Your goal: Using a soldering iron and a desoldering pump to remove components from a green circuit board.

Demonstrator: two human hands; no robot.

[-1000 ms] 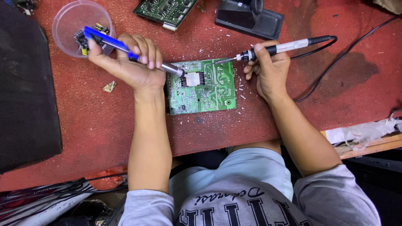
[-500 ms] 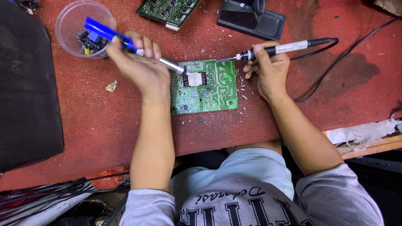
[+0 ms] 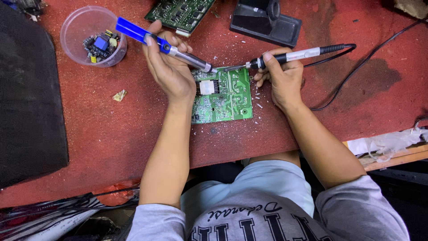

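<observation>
The left hand (image 3: 169, 71), gripping the blue desoldering pump (image 3: 162, 43), has moved right from the frame's upper left. Its tip now meets the soldering iron (image 3: 285, 57), grasped by the right hand (image 3: 283, 80), at the green circuit board (image 3: 223, 96).

We see open bench (image 3: 111, 147) left of and below the board (image 3: 222, 96). Behind it the stand (image 3: 265, 20) and a second board (image 3: 180, 12) block the way; the tub (image 3: 71, 22) and black mat (image 3: 26, 98) crowd the left.

Clear tub of parts (image 3: 93, 38), second circuit board (image 3: 180, 13), black stand (image 3: 265, 22).
</observation>
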